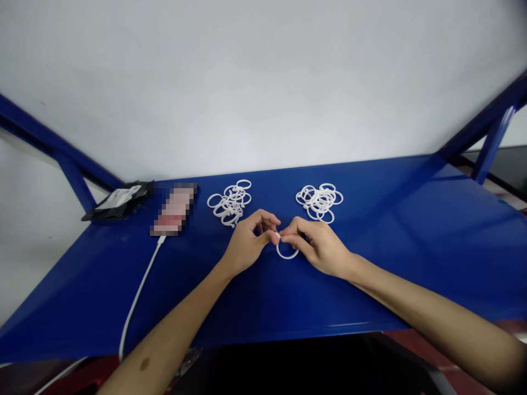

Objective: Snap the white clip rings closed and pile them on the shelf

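Observation:
Between my two hands is a white plastic ring (pixel 287 257), its loop hanging toward me just above the blue shelf. My left hand (pixel 252 238) pinches the ring's upper left part between thumb and fingers. From the other side my right hand (pixel 319 244) is closed on it too, fingertips nearly meeting those of the left. The fingers cover the upper part of the ring. Beyond my left hand lies a pile of white rings (pixel 230 203), some with small tabs or ends showing. A second pile of white rings (pixel 320 202) sits beyond my right hand.
On the left of the blue shelf (pixel 349 296) lie a phone (pixel 175 211), blurred out, and a black plastic package (pixel 121 200) with a white label. A white cable (pixel 140 291) runs from the phone over the front edge. Blue metal braces (pixel 492 145) stand at both ends.

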{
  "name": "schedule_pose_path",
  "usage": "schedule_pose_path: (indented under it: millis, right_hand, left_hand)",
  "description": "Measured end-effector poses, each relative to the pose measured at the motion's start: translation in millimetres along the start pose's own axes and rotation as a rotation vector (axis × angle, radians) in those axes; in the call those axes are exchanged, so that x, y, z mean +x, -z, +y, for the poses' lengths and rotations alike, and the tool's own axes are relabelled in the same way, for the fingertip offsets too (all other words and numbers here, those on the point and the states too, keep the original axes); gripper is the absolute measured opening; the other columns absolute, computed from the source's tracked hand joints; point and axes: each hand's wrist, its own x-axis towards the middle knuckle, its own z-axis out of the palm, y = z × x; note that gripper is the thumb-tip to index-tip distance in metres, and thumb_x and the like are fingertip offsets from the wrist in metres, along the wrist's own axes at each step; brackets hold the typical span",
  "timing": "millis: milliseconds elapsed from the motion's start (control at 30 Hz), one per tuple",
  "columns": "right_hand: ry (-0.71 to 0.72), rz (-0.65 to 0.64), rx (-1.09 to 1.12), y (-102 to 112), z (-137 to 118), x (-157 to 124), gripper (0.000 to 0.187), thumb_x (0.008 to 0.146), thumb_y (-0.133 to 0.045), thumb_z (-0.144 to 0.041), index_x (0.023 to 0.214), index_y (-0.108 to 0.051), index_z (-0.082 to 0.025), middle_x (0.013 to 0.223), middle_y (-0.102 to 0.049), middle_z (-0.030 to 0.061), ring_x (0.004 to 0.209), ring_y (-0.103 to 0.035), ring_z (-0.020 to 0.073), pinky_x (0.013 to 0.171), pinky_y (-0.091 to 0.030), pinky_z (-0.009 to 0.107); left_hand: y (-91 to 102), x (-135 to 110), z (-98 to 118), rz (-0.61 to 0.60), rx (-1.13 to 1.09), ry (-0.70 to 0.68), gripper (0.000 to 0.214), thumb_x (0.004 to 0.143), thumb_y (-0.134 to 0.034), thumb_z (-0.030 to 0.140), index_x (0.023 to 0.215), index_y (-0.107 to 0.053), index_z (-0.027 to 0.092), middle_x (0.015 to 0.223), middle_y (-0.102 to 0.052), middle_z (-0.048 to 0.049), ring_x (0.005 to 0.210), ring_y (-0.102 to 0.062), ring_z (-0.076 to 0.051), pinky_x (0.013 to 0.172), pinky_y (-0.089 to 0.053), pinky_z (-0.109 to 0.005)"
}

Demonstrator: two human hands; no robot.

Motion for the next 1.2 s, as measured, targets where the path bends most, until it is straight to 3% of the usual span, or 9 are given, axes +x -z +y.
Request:
schedule_pose_path:
  millis: [167,333,433,533,633,800,933,1067,1200]
  right_hand:
    - [0.066,-0.01,-0.112,3,3,2,0.015,0.102,-0.051,-0.028,0.094,-0.061,-0.019,0.091,-0.074,0.003,0.075,-0.068,0.0123,0.066,-0.05,0.024]
    - [0.111,0.194,-0.391,19,14,12,0.016,0.102,-0.05,-0.027,0.1,-0.064,-0.021,0.097,-0.074,0.0057,0.086,-0.068,0.0178,0.075,-0.052,0.031]
    - [0.1,0.381,-0.574,37,29,17,0.017,0.101,-0.052,-0.027,0.1,-0.068,-0.02,0.097,-0.07,0.0079,0.087,-0.064,0.02,0.075,-0.051,0.033]
    - [0.049,0.476,-0.723,51,46,20,0.018,0.099,-0.055,-0.028,0.097,-0.07,-0.018,0.092,-0.068,0.0089,0.087,-0.059,0.0232,0.08,-0.05,0.039]
    - [-0.018,0.457,-0.829,57,59,21,0.02,0.097,-0.056,-0.026,0.104,-0.071,-0.017,0.094,-0.067,0.0112,0.087,-0.056,0.026,0.081,-0.05,0.043]
    - [-0.035,0.482,-0.932,53,58,20,0.03,0.097,-0.055,-0.03,0.117,-0.068,-0.012,0.106,-0.063,0.0174,0.095,-0.054,0.0307,0.087,-0.05,0.049]
    - [0.048,0.459,-0.886,41,41,19,0.032,0.098,-0.054,-0.031,0.12,-0.067,-0.012,0.107,-0.061,0.017,0.098,-0.053,0.03,0.088,-0.051,0.048]
    - [0.131,0.359,-0.741,25,23,16,0.03,0.1,-0.053,-0.03,0.124,-0.064,-0.016,0.11,-0.063,0.0139,0.102,-0.056,0.0277,0.091,-0.051,0.046]
    - [0.124,0.249,-0.578,17,14,12,0.039,0.102,-0.05,-0.031,0.139,-0.054,-0.022,0.124,-0.064,0.0127,0.113,-0.06,0.0267,0.096,-0.051,0.047]
  left_hand:
    - [0.5,6,2,-0.003,0.219,-0.077,0.026,0.088,-0.069,0.049,0.09,-0.068,0.023,0.079,-0.068,0.0013,0.069,-0.058,-0.014,0.066,-0.045,-0.028]
    - [26.5,20,0,0.14,0.734,-0.306,0.016,0.09,-0.07,0.037,0.096,-0.068,0.022,0.086,-0.07,-0.002,0.093,-0.059,-0.023,0.092,-0.045,-0.041]
    - [46.3,24,-6,0.269,1.021,-0.235,0.017,0.093,-0.063,0.033,0.102,-0.068,0.02,0.102,-0.07,-0.0076,0.102,-0.054,-0.029,0.091,-0.044,-0.045]
    - [53.1,24,-12,0.296,1.173,-0.124,0.029,0.09,-0.065,0.043,0.104,-0.07,0.018,0.111,-0.065,-0.0118,0.107,-0.05,-0.035,0.089,-0.043,-0.049]
    - [46.9,25,-18,0.294,1.227,-0.058,0.034,0.089,-0.065,0.047,0.101,-0.07,0.016,0.112,-0.063,-0.0144,0.109,-0.049,-0.038,0.09,-0.042,-0.051]
    - [35.0,28,-21,0.3,1.265,-0.091,0.016,0.09,-0.064,0.031,0.092,-0.07,0.017,0.114,-0.064,-0.0145,0.11,-0.05,-0.037,0.091,-0.042,-0.052]
    - [30.4,26,-14,0.309,1.218,-0.234,0.011,0.09,-0.065,0.028,0.094,-0.07,0.018,0.115,-0.064,-0.013,0.108,-0.05,-0.035,0.089,-0.044,-0.051]
    - [20.7,18,-1,0.275,1.09,-0.45,0.013,0.093,-0.063,0.026,0.102,-0.07,0.021,0.124,-0.058,-0.012,0.115,-0.048,-0.032,0.093,-0.046,-0.048]
    - [9.4,10,7,0.071,0.905,-0.57,0.017,0.098,-0.055,0.023,0.109,-0.069,0.023,0.119,-0.058,-0.0089,0.108,-0.053,-0.024,0.091,-0.051,-0.038]
